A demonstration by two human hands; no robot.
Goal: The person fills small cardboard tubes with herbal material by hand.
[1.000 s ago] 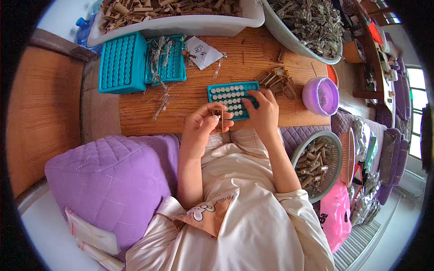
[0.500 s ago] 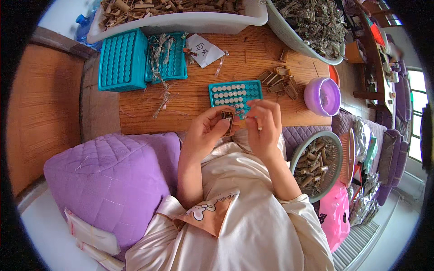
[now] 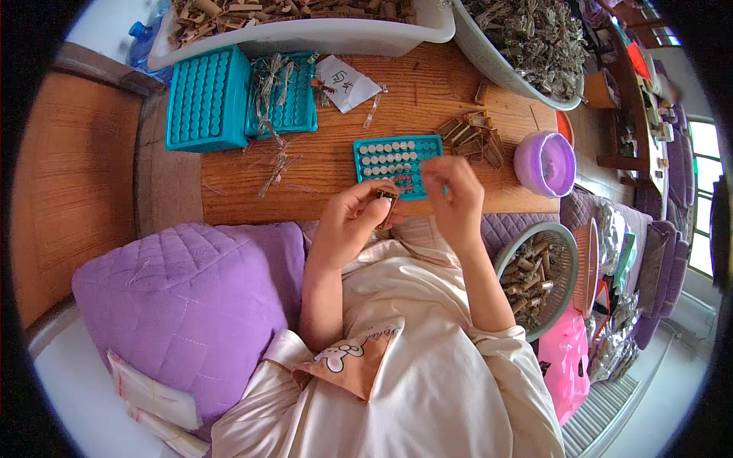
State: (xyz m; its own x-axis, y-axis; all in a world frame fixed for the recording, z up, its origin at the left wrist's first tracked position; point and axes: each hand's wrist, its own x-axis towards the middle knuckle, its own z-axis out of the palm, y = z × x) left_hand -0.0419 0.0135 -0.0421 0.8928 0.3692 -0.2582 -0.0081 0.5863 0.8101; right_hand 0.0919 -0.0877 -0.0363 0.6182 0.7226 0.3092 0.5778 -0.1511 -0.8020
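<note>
My left hand [image 3: 350, 221] is closed around a small brown open-sided casing [image 3: 386, 200], thumb pressed against it. Something pale and shiny shows inside the casing under the thumb. My right hand [image 3: 456, 195] is raised just right of the casing, over the right end of a teal tray [image 3: 433, 169]. Its fingers are curled together and slightly blurred; whatever they may hold cannot be made out. Rows of round silvery button cells [image 3: 388, 159] fill part of the tray. Beyond it to the right lies a loose heap of similar brown casings [image 3: 472, 137].
Stacked teal trays [image 3: 205, 99] and another with tangled wires [image 3: 273, 91] stand at left. A white tub [image 3: 305, 38] of brown parts and a basin [image 3: 508, 72] of wired pieces line the back. A purple bowl [image 3: 544, 164] sits right; a grey basket [image 3: 569, 263] of casings stands below.
My right hand has moved slightly to the right and away from the casing. My left hand keeps its hold on the casing in nearly the same place.
</note>
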